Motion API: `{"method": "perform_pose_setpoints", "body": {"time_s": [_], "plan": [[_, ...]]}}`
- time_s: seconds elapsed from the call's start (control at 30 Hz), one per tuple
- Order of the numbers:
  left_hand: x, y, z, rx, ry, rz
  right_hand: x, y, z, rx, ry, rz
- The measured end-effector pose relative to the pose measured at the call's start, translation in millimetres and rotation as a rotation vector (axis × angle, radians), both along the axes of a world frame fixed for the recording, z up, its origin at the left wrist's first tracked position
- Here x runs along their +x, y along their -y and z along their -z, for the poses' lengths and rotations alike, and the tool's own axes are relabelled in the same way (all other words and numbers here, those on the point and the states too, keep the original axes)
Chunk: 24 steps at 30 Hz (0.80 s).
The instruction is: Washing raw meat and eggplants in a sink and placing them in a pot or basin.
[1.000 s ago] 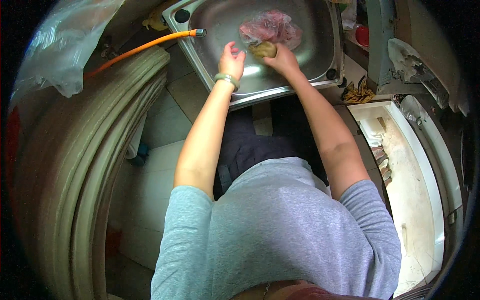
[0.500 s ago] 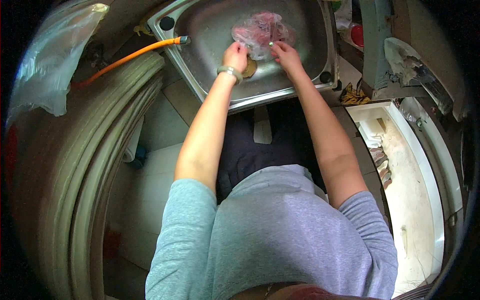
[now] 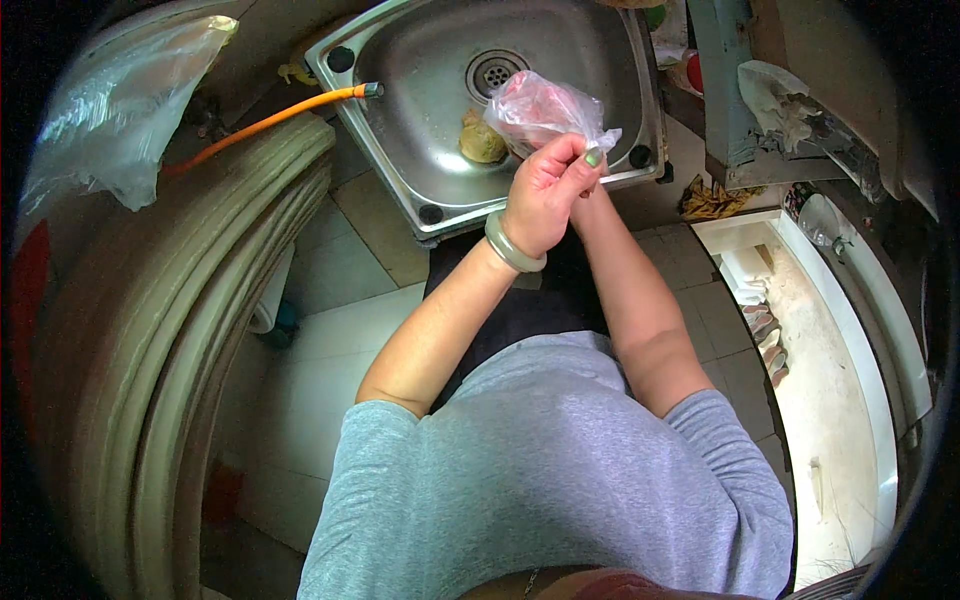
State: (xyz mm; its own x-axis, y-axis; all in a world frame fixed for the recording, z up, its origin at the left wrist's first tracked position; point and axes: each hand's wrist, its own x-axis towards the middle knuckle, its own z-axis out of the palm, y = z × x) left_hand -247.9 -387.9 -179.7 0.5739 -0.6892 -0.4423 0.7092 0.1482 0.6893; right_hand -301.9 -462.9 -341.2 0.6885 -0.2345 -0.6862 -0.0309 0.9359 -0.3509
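A clear plastic bag (image 3: pixel 535 108) with something pink and red inside is held above the near right part of the steel sink (image 3: pixel 400 130). My left hand (image 3: pixel 545 195), a pale bangle on its wrist, pinches the bag's gathered end between thumb and fingers. Close behind and below it is my right hand (image 3: pixel 588 200), mostly covered by the left, so its fingers are hidden. In the basin, just left of the bag, lies a yellowish-brown rounded lump (image 3: pixel 482 140) whose kind I cannot make out.
An orange hose (image 3: pixel 300 98) ends over the sink's left rim. The drain (image 3: pixel 495 75) shows beyond the bag. A clear plastic sheet (image 3: pixel 130 110) hangs at far left. On the right are a grey post (image 3: pixel 725 90) and a yellow-black cloth (image 3: pixel 708 198).
Both hands have come nearer to me and together, drawing the bag toward the sink's near rim. The left hand has crossed right, over the right hand. The drain and more of the lump now show.
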Motion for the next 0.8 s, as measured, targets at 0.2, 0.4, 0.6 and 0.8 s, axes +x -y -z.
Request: {"method": "perform_pose_setpoints", "body": {"time_s": [0.2,0.4,0.6,0.8], "plan": [[31.4,-6.1,47.8,0.295,0.3,-0.261,-5.2,8.7,-8.9,0.442,-0.119,0.052],[79.1,-10.2,105.1,0.249,-0.064,-0.396,14.2,47.6,-65.0,0.425,-0.045,0.007],[64.6,-18.5,151.6,0.088,-0.47,-0.509,21.0,46.7,-93.5,0.346,-0.11,0.139],[26.9,-15.6,116.6,0.064,-0.549,-0.291,19.9,32.4,-132.8,0.058,-0.219,0.033]]}}
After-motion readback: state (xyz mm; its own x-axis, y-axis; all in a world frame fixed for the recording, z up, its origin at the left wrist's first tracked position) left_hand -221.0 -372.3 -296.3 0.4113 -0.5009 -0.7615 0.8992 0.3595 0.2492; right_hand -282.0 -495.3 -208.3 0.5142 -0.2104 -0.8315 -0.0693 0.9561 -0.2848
